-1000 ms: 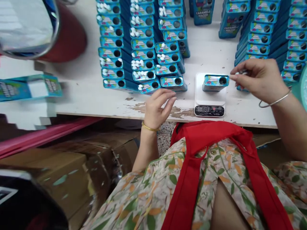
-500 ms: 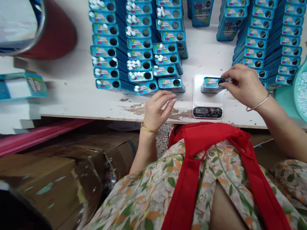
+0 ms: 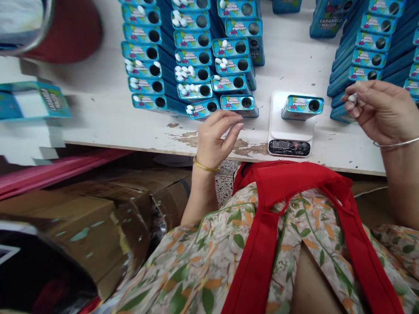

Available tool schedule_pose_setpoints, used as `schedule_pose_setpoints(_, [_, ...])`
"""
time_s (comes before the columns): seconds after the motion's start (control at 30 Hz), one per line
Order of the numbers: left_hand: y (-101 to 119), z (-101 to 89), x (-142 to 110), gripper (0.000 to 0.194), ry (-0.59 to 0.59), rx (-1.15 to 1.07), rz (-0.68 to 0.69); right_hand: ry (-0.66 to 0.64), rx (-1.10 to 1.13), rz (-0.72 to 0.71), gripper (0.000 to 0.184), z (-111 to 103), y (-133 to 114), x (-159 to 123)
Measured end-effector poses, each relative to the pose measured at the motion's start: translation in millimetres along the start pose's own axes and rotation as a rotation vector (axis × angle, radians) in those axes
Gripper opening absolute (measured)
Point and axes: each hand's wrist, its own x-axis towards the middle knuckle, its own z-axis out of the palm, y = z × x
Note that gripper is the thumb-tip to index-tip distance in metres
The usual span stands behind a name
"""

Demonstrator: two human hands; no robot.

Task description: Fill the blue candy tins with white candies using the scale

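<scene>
On a small white scale (image 3: 276, 126) with a lit display stands a blue candy tin (image 3: 298, 113), upright, its round top hole uncovered. My right hand (image 3: 388, 111) is to the right of that tin, apart from it, with a few white candies (image 3: 352, 98) pinched in the closed fingers. At the table's front edge rests my left hand (image 3: 216, 137), bent at the wrist; its thumb and fingers are apart and hold nothing visible. Just beyond it is a tilted blue tin (image 3: 203, 109) with white candies on its lid, beside another upright tin (image 3: 238, 103).
Rows of blue tins (image 3: 147, 85) fill the left-centre of the table (image 3: 104, 126), many with loose candies on top. More tins (image 3: 371, 41) line the right. A red bucket (image 3: 73, 30) and a blue carton (image 3: 54, 102) sit far left. Cardboard boxes (image 3: 78, 226) lie below.
My right hand moved left to the hole of the tin on the scale, then back right, still pinching candies. My left hand stayed in place. The camera view shifted slightly.
</scene>
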Motion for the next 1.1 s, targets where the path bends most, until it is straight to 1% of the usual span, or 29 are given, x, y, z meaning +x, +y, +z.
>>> schedule_pose_setpoints(0.07, [0.4, 0.9, 1.2, 0.022, -0.003, -0.011, -0.004, -0.011, -0.019, 0.012, 0.020, -9.4, 5.0, -5.0])
schedule_pose_setpoints(0.17, [1.7, 2.6, 3.5, 0.021, -0.008, -0.013, 0.006, -0.018, -0.064, -0.047, 0.023, -13.1, 12.4, -11.4])
schedule_pose_setpoints(0.23, [2.3, 3.5, 4.5, 0.019, -0.001, -0.018, 0.034, 0.000, -0.102, -0.116, 0.024, -8.7, 14.9, -14.3])
schedule_pose_setpoints(0.33, [1.9, 4.1, 3.9, 0.018, 0.000, -0.024, 0.050, 0.027, -0.187, -0.217, 0.024, 4.2, 12.2, -15.9])
schedule_pose_setpoints(0.43, [0.7, 4.3, 2.1, 0.019, -0.014, -0.009, 0.025, 0.013, -0.276, -0.243, 0.023, 18.6, 4.9, -13.9])
schedule_pose_setpoints(0.53, [1.6, 5.5, 2.6, 0.019, -0.026, -0.009, 0.013, -0.016, -0.318, -0.260, 0.018, 29.0, 1.4, -9.3])
schedule_pose_setpoints(0.6, [4.4, 7.3, 5.4, 0.019, -0.032, -0.027, 0.026, -0.036, -0.380, -0.288, 0.013, 32.7, 3.2, -5.8])
schedule_pose_setpoints(0.7, [10.7, 10.4, 11.5, 0.020, -0.047, -0.060, 0.049, -0.061, -0.559, -0.353, 0.008, 34.8, 8.4, -2.1])
schedule_pose_setpoints(0.8, [16.7, 11.8, 16.9, 0.021, -0.077, -0.059, 0.035, -0.085, -0.681, -0.405, 0.008, 36.6, 8.9, -1.3])
schedule_pose_setpoints(0.9, [21.4, 13.5, 23.4, 0.025, -0.121, -0.045, 0.030, -0.064, -0.689, -0.412, 0.014, 38.6, 3.5, -2.9])
schedule_pose_setpoints(1.0, [28.4, 21.6, 37.6, 0.032, -0.161, -0.037, 0.104, 0.043, -0.623, -0.438, 0.020, 36.7, 0.7, -6.4])
schedule_pose_setpoints(1.07, [35.4, 32.5, 53.7, 0.047, -0.196, -0.004, 0.195, 0.100, -0.515, -0.409, 0.025, 31.3, 5.3, -10.6])
schedule_pose_setpoints(1.1, [39.2, 39.1, 63.9, 0.056, -0.226, 0.027, 0.245, 0.107, -0.441, -0.366, 0.028, 27.3, 10.0, -13.5])
